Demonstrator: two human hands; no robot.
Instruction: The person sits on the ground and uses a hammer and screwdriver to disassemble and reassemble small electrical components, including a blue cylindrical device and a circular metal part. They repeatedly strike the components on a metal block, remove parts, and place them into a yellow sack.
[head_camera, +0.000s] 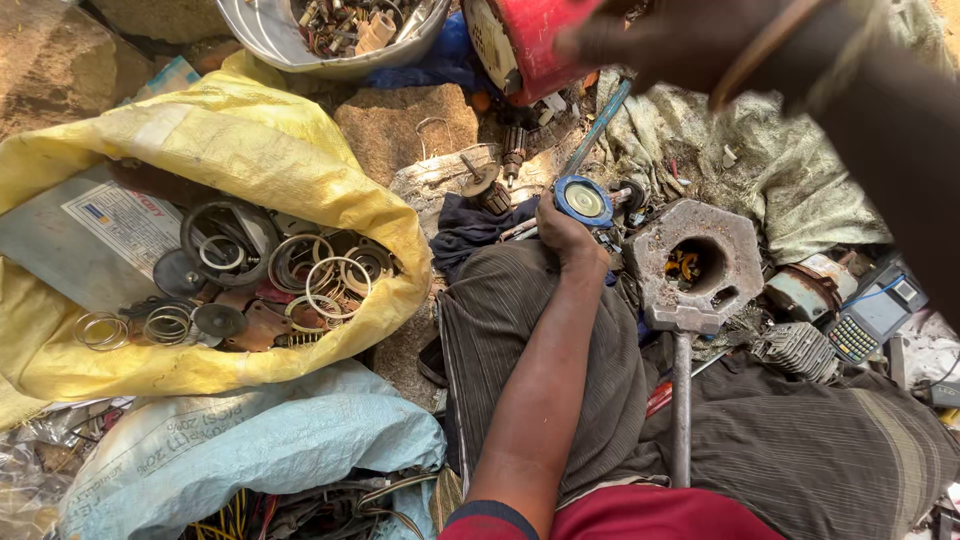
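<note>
A yellow sack (250, 150) is lying open on the left, showing metal rings (320, 275) and discs. Right of it, the left hand (565, 232) is closing around a blue round part (584, 200) above the knee. Just beside, a grey hexagonal metal block (740, 250) is sitting on a rod. At top right, the blurred right hand (680, 40) is gripping a red cylinder (530, 40).

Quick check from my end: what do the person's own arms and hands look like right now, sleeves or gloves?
Both hands are bare, no gloves. The left arm is uncovered up to a short red sleeve with a dark band at its hem. The right hand is blurred close to the camera; its forearm looks dark, and covering cannot be told.
</note>
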